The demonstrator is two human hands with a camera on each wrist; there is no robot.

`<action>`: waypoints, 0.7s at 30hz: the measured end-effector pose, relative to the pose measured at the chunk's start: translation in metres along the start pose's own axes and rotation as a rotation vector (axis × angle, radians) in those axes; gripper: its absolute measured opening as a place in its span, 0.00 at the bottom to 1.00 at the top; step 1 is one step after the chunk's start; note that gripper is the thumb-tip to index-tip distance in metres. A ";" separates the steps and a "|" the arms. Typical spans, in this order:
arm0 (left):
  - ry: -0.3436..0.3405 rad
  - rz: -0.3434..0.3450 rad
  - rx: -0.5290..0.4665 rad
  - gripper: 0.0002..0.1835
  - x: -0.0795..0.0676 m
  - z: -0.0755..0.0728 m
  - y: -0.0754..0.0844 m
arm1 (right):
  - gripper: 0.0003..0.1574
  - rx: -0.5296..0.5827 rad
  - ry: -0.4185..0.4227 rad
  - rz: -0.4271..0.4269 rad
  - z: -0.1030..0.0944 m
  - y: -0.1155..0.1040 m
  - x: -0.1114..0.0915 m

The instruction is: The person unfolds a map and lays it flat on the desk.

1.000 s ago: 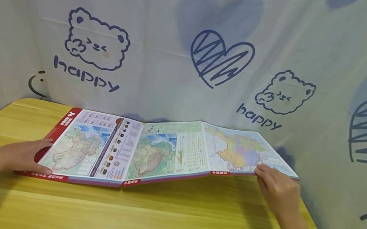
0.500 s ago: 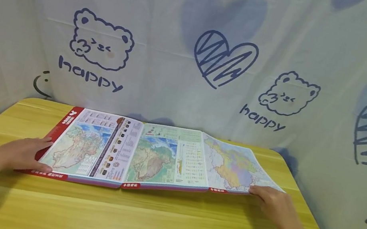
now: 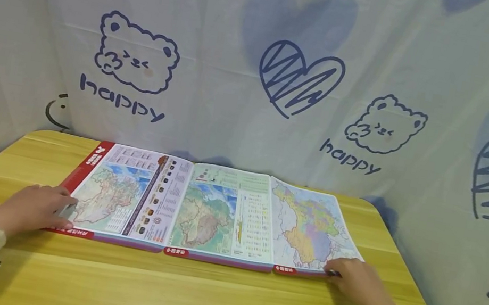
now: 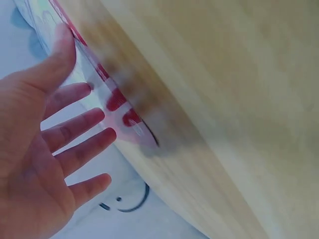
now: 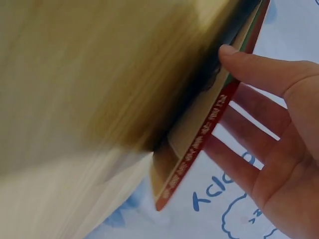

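Observation:
A folding map lies spread across the table in three joined panels. Its left panel has a red border, and red tabs mark the front edge. At the left panel's front corner is my left hand, fingers spread and loosely bent; the left wrist view shows this hand with nothing in its grasp. My right hand pinches the right panel's front corner. In the right wrist view, the thumb is under the panel edge and the fingers are on its far side, with the panel tilted up off the wood.
The yellow wood table extends in front of the map and past both its ends. A white curtain printed with bears and hearts hangs close behind the table and along both sides.
My right hand has come down toward me, lowering the raised right panel, and the middle panel has flattened with it. My left hand has shifted slightly right, its fingers loosening at the corner.

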State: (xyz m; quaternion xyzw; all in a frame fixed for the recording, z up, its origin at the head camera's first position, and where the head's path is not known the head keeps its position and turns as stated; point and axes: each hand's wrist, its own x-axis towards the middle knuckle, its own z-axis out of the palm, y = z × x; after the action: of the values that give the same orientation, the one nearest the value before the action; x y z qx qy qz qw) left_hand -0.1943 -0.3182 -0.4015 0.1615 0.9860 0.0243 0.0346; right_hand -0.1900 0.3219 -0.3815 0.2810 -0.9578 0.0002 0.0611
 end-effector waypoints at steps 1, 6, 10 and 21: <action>0.008 0.005 0.005 0.35 0.000 -0.001 0.004 | 0.10 0.008 -0.030 0.009 0.000 -0.001 0.000; 0.046 0.022 -0.009 0.28 -0.002 -0.006 0.024 | 0.07 0.081 -0.141 0.022 0.000 -0.003 -0.002; 0.077 0.050 -0.058 0.25 -0.003 -0.005 0.039 | 0.08 0.141 -0.175 0.040 0.001 -0.006 -0.003; 0.182 0.158 -0.098 0.55 0.007 0.001 0.085 | 0.15 0.175 -0.056 0.062 -0.007 -0.038 0.014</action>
State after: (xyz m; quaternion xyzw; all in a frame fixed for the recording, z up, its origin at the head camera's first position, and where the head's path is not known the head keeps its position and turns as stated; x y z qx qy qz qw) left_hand -0.1733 -0.2352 -0.3982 0.2337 0.9669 0.0897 -0.0493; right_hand -0.1803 0.2827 -0.3741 0.2555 -0.9636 0.0778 0.0095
